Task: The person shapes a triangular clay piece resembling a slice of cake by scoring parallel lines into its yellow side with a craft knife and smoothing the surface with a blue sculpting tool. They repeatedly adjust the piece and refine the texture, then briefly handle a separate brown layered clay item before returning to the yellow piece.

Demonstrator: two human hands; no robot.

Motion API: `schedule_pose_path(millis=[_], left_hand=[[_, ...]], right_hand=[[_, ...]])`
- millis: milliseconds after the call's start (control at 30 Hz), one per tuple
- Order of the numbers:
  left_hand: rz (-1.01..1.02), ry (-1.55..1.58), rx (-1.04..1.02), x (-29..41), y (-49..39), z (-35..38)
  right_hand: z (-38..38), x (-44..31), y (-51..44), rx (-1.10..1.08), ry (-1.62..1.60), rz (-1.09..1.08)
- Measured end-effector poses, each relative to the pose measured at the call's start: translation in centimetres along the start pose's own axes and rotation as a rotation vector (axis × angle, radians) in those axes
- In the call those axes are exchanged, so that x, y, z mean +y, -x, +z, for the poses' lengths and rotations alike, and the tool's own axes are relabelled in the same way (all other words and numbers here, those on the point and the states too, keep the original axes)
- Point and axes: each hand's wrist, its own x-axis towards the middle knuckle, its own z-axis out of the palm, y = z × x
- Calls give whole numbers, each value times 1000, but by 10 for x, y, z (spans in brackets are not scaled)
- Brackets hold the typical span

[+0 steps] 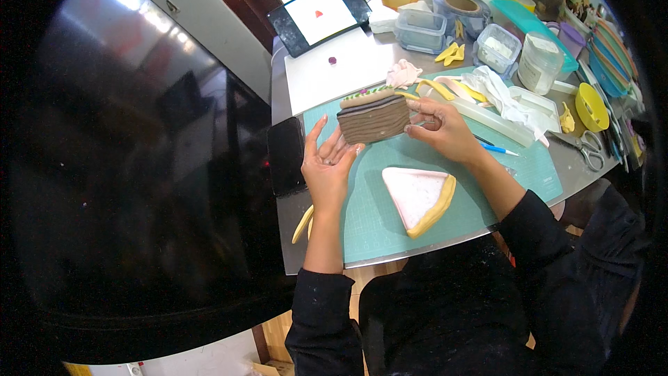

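My left hand (329,164) supports the lower left corner of a brown, striped model cake slice (374,122), with its fingers spread behind and its thumb near the bottom edge. My right hand (441,128) pinches the slice's right end between thumb and fingers. A cream roll with green bits and a purple dot runs along the top, above dark and pale bands. Below the hands, a wedge-shaped piece (417,198), white and pink with a yellow outer edge, lies on a green cutting mat (365,224). Both pieces look like modelling clay.
Right of my right hand lie a blue-handled tool (498,149), a translucent rolling pin (496,117) and scissors (589,150). Behind are pink clay (403,73), plastic boxes (420,31) and a tablet (319,15) above a white board (313,83). A black device (286,156) lies left.
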Motion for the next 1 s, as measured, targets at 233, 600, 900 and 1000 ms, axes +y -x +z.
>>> schedule_pose_path(millis=[233,600,900,1000], left_hand=[[-4,30,14,0,0,0],[5,0,15,-1,1,-1],[22,-28,7,-2,1,-2],[26,-31,6,-3,1,-3]], right_hand=[[-2,-1,0,-36,-39,-6],[-3,-3,1,-45,5,-25],[-4,0,-1,-45,-43,-14],[-4,2,-1,-34,-29,-20]])
